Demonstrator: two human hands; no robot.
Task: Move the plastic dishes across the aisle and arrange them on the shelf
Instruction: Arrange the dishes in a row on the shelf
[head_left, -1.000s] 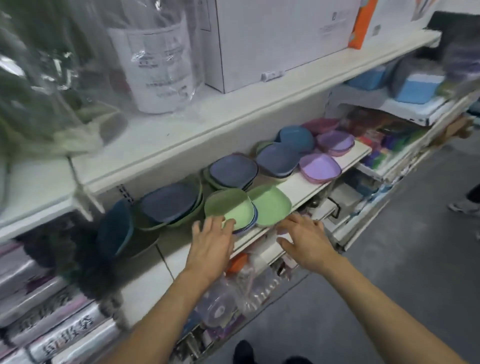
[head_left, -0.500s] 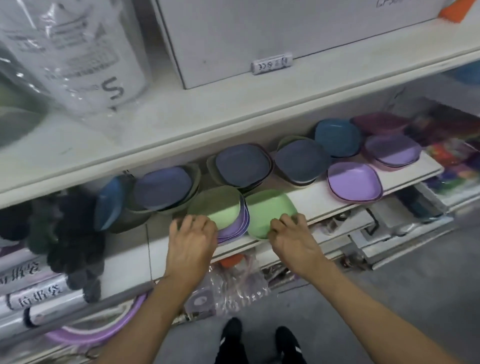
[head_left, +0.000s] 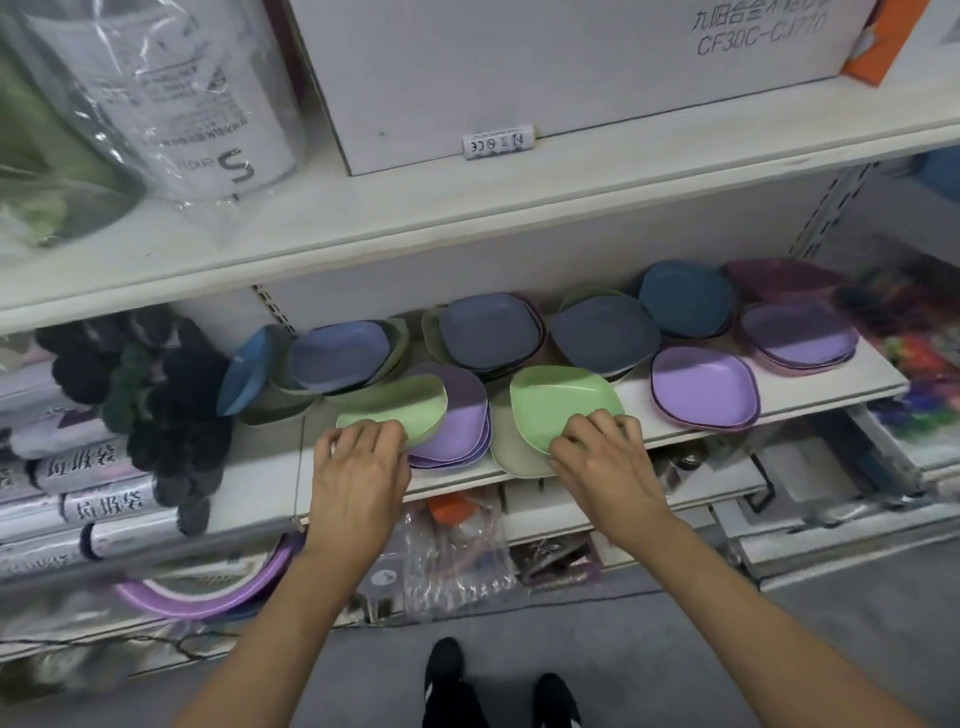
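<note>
A person stands at a white store shelf (head_left: 769, 395) crowded with square plastic dishes, both bare hands at its front edge. The left hand (head_left: 358, 470) grips the near rim of a light green plastic dish (head_left: 400, 410), fingers curled over the edge; the dish is tilted up and overlaps a small stack of lilac plastic dishes (head_left: 457, 436). The right hand (head_left: 605, 457) grasps the near rim of a second light green plastic dish (head_left: 561, 400), which sits on a pale beige dish (head_left: 506, 441) just beside the lilac stack. Behind them run stacks topped with slate-blue dishes (head_left: 488, 332), and a single lilac dish (head_left: 701, 387) lies further right. On the shelf above rests a white cardboard box (head_left: 519, 67) next to a plastic-wrapped white cylinder (head_left: 208, 104). Black shoes (head_left: 444, 665) show on the grey floor below.
</note>
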